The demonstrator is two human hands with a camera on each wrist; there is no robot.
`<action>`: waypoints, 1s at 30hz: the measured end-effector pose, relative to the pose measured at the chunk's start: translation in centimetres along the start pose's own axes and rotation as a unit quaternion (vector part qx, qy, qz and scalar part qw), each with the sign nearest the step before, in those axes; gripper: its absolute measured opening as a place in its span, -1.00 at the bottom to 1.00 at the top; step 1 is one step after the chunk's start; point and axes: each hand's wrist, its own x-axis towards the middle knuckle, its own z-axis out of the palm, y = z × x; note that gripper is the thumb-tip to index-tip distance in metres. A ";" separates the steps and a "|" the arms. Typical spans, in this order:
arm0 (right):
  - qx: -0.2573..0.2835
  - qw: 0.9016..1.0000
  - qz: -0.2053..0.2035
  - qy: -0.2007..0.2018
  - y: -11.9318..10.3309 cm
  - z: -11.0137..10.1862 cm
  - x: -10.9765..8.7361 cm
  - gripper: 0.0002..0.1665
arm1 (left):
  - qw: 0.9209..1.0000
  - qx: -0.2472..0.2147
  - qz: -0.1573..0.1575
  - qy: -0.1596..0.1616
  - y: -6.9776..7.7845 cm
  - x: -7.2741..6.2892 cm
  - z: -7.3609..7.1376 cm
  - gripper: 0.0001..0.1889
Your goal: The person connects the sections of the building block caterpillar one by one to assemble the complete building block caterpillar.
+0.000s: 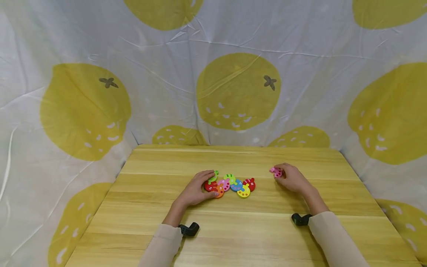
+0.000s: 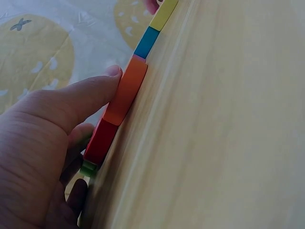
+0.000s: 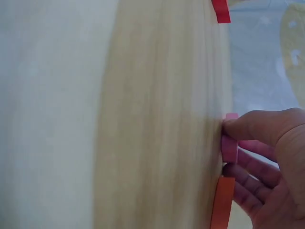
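Note:
A wavy chain of joined, round number puzzle pieces lies flat on the table. My left hand [image 1: 195, 189] curves around its left end. The thumb presses the near edge of the orange piece [image 2: 127, 93], while the fingers reach past the red piece [image 2: 101, 142] to the green piece [image 1: 213, 178]. Further right in the chain come pink [image 1: 224, 184], light green [image 1: 229, 178], blue [image 1: 236, 185], yellow [image 1: 244, 192] and red [image 1: 249, 184] pieces. Off to the right, my right hand [image 1: 293, 179] pinches a separate pink dotted piece [image 3: 229, 149] between thumb and fingers.
Beside the right hand's lower fingers, an orange piece [image 3: 223, 202] shows in the right wrist view; in the head view it is hidden. The wooden table [image 1: 240, 237] ends at a lemon-print cloth [image 1: 180, 92] behind and at both sides.

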 end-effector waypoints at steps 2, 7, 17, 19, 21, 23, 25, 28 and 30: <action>-0.003 1.000 0.008 -0.001 0.0 0.1 0.0 -0.44 | 1.000 0.003 0.000 -0.001 -0.1 0.1 0.1 -0.12; 0.000 1.000 0.018 0.000 0.0 0.3 0.1 -0.40 | 1.000 0.006 -0.002 0.002 -0.3 0.1 0.2 -0.13; 0.044 0.998 0.031 0.018 -0.7 0.7 -0.4 -0.35 | 1.000 -0.013 -0.003 0.026 0.3 0.0 -0.1 -0.17; 0.053 0.998 0.025 0.027 -1.1 0.7 -0.5 -0.35 | 1.000 -0.012 0.003 0.029 0.3 0.0 -0.1 -0.21; 0.061 0.997 0.019 0.033 -1.5 0.6 -0.4 -0.36 | 1.000 -0.010 0.011 0.027 0.3 0.0 -0.2 -0.26; 0.069 0.997 0.016 0.036 -1.9 0.6 -0.4 -0.37 | 1.000 -0.006 0.018 0.021 0.3 0.0 -0.3 -0.30; 0.079 0.996 0.015 0.033 -2.4 0.6 -0.3 -0.38 | 1.000 -0.005 0.022 0.013 0.2 0.0 -0.3 -0.32; 0.093 0.995 0.011 0.030 -3.0 1.0 -0.3 -0.40 | 1.000 -0.004 0.021 0.000 0.2 0.0 -0.3 -0.32; 0.102 0.994 0.004 0.027 -3.4 1.4 -0.2 -0.41 | 1.000 -0.002 0.021 -0.004 0.2 0.0 -0.4 -0.32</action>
